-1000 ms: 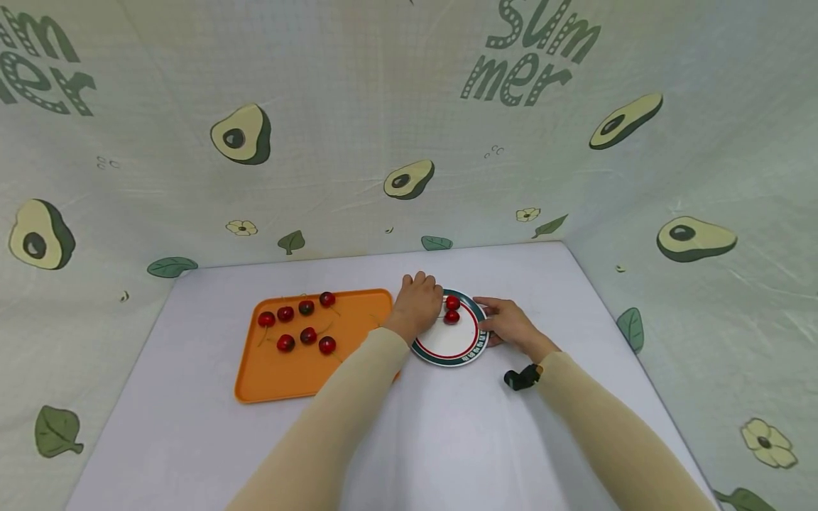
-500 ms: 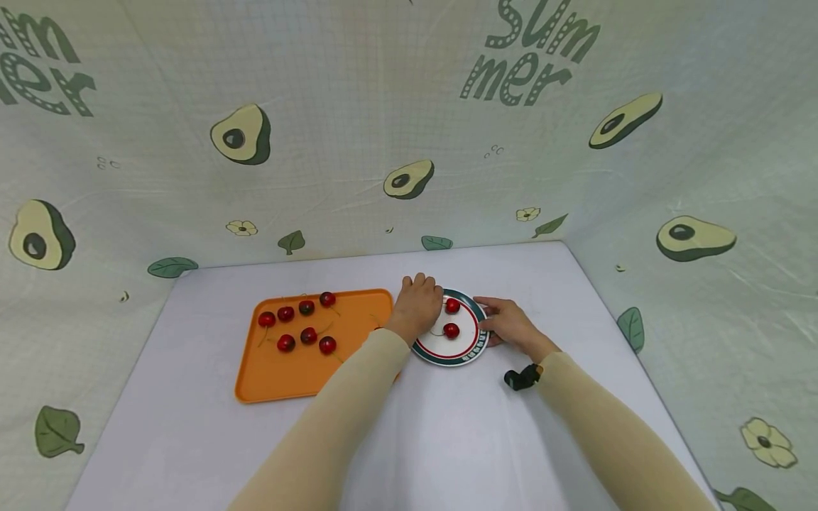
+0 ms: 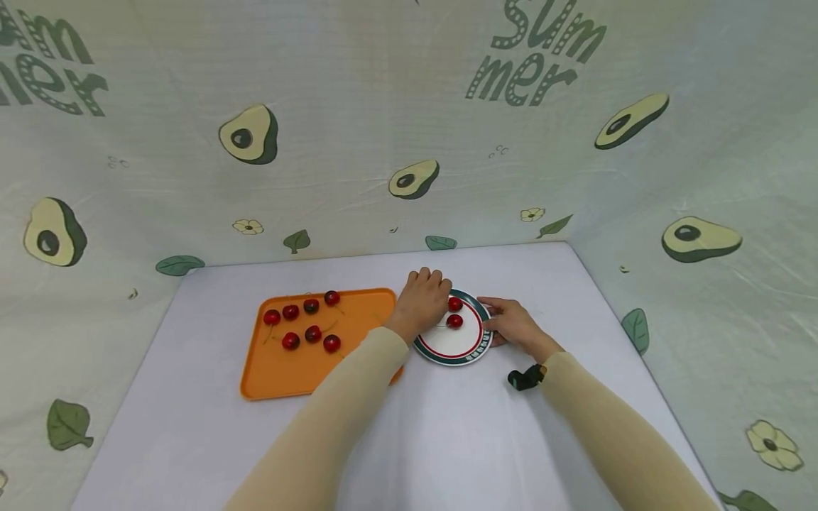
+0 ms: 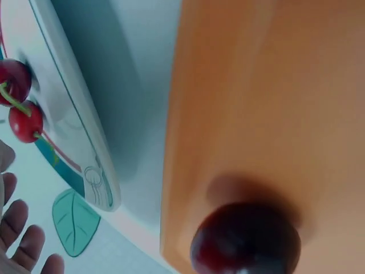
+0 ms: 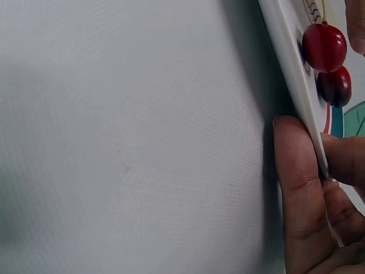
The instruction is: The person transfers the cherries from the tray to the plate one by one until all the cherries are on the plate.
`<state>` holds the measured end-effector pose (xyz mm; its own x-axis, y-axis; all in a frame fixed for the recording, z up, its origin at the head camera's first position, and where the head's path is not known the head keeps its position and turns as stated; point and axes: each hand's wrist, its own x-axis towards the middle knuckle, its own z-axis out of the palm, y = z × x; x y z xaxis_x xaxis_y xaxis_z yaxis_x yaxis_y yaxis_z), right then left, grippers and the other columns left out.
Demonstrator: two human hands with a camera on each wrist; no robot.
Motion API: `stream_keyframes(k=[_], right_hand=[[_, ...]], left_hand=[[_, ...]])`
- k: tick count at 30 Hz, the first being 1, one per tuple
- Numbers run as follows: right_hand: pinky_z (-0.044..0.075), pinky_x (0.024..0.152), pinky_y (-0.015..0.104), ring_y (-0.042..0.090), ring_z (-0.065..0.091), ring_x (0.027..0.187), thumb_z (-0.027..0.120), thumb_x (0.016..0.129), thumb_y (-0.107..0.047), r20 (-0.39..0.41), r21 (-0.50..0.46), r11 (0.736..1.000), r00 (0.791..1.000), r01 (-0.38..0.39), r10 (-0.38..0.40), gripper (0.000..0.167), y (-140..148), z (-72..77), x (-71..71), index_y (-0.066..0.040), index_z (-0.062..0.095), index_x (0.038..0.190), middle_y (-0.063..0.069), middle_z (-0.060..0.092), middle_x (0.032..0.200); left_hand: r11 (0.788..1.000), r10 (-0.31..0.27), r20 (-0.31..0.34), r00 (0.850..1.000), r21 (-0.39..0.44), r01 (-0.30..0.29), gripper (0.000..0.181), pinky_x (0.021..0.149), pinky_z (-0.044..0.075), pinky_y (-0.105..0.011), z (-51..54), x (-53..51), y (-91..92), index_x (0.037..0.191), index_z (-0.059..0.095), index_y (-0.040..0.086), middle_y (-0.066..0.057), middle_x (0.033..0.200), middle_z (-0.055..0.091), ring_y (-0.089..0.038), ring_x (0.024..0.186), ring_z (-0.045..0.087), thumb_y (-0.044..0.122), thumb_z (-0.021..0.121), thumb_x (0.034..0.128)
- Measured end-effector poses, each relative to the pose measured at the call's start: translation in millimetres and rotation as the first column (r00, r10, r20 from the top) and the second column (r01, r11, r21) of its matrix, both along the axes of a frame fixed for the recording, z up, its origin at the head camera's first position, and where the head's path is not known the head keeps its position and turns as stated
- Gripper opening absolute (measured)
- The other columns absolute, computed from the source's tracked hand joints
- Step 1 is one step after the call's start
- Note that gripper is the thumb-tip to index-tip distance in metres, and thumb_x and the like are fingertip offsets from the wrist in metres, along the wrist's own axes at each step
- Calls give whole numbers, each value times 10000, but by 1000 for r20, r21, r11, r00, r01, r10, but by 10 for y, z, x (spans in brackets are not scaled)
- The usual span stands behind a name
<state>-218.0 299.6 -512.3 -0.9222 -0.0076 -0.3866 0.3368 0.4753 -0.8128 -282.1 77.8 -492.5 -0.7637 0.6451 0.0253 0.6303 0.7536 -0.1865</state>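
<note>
A white plate (image 3: 450,346) with a green and red rim lies right of centre. Two red cherries sit on it: a back one (image 3: 455,304) and a front one (image 3: 454,321), both with stems. My right hand (image 3: 516,328) pinches the plate's right edge; in the right wrist view one finger (image 5: 299,188) is beneath the rim and others are on top. My left hand (image 3: 422,301) hovers at the plate's left side, beside the cherries. Its loosely bent fingers (image 4: 16,220) hold nothing visible in the left wrist view and cover part of the plate in the head view.
An orange tray (image 3: 281,376) left of the plate carries several dark red cherries, one of them a front cherry (image 3: 331,343). Another dark cherry (image 4: 245,240) lies in the tray close below the left wrist. A patterned cloth (image 3: 332,206) hangs behind the white table (image 3: 409,454).
The front cherry on the plate rolled toward me, then partly back toward the other cherry. Both hands stay nearly in place, while the head view has shifted slightly.
</note>
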Motion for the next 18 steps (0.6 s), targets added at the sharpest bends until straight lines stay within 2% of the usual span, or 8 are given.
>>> stream_keyframes(k=[4,8,13,18], right_hand=[[627,715,349,244,664,891,657,1006,-51,4,3,1000,1000,6,-6,656,13,-15,-8,-178,442,1613,226,531,1451],[634,708,357,232,680,895,653,997,-39,-13,3,1000,1000,-6,6,667,22,-39,-19,-159,435,1615,242,530,1463],[635,703,362,227,688,891,654,990,-38,-20,5,1000,1000,-14,14,672,31,-41,-23,-149,432,1615,248,534,1466],[632,709,355,222,685,897,653,994,-44,-14,20,1000,1000,-22,22,677,26,-45,-30,-152,421,1621,248,534,1480]], left_hand=[[1000,-11,2,1000,20,11,351,1095,397,-440,108,58,-81,1355,573,166,-23,1222,538,-256,1204,435,384,517,1086],[999,-22,16,1000,51,21,389,1141,379,-457,212,122,-242,1392,588,171,-21,1332,563,-258,1288,440,399,518,1086],[994,-30,17,999,105,28,351,1130,393,-467,294,185,-547,1355,639,180,-28,1389,575,-268,1323,452,379,548,1080],[990,20,26,999,138,-24,308,1152,384,-476,366,241,-904,1307,666,193,-36,1395,575,-274,1336,449,367,599,1063]])
